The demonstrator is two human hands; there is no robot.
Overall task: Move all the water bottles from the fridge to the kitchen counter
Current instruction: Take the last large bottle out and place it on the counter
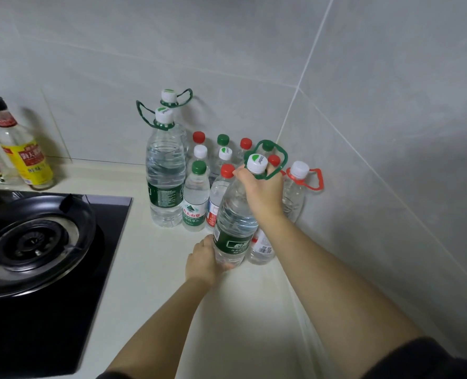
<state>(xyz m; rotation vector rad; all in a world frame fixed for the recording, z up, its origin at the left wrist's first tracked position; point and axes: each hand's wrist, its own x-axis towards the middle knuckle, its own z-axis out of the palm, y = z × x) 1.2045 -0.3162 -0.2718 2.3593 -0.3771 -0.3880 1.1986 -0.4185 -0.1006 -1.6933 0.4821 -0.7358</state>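
A large clear water bottle (233, 222) with a green label, white cap and green carry loop stands tilted on the pale counter (156, 283). My right hand (262, 192) grips its neck just under the cap. My left hand (203, 262) cups its base from the left. Behind it, in the corner, stand several water bottles: two tall ones with green loops (165, 176), small ones with red, green or white caps (196, 198), and one with a red loop (295, 192). A red-labelled bottle (262, 247) is partly hidden behind my right forearm.
A black gas hob (35, 242) with a round burner fills the left side of the counter. Sauce bottles (22, 151) stand at the back left against the grey tiled wall. The right wall runs close beside my right arm.
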